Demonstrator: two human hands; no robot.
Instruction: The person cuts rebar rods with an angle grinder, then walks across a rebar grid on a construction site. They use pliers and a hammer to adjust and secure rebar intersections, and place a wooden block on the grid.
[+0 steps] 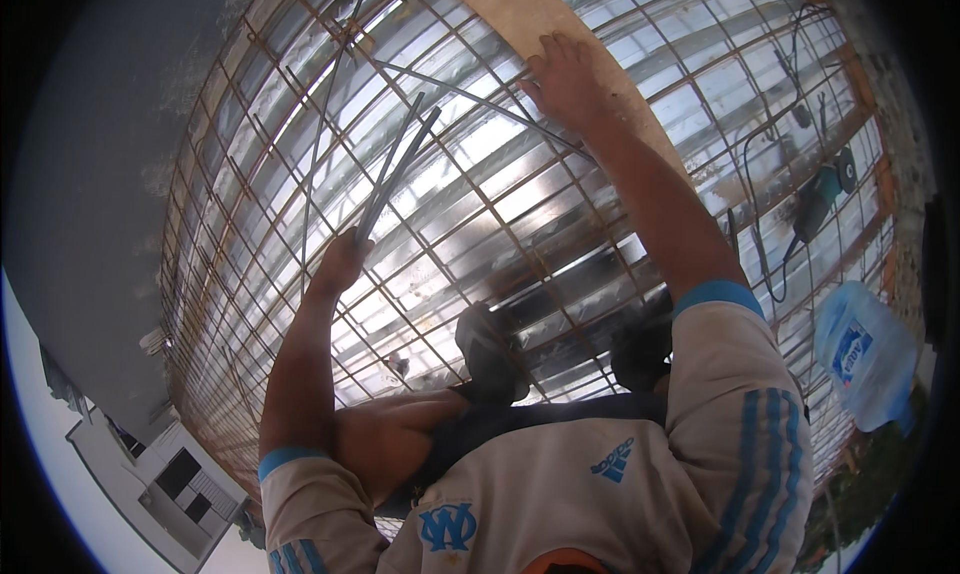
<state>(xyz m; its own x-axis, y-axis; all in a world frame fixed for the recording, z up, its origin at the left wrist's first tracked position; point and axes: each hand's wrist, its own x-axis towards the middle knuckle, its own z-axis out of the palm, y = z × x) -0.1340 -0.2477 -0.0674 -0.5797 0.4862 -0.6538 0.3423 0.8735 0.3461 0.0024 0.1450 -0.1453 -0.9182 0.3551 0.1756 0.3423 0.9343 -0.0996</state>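
Observation:
My left hand (342, 261) is closed around the lower ends of two slim grey metal bars (398, 179). They lie side by side and slant up and away to the right; whether they are joined inside my fist is hidden. My right hand (572, 86) rests on a light brown wooden board (625, 99), fingers spread and thumb apart near its left edge. Under both hands stretches a rusty steel rebar mesh (470, 184). One thin rod (470, 96) crosses the mesh toward the board, and another long rod (322, 134) runs past my left hand.
Shiny corrugated metal sheeting (520, 194) lies beneath the mesh. At the right are a teal angle grinder (822, 202), its black cable (755, 234) and a large clear-blue water jug (865, 359). My dark shoes (490, 354) stand on the mesh. A grey wall (100, 154) rises at the left.

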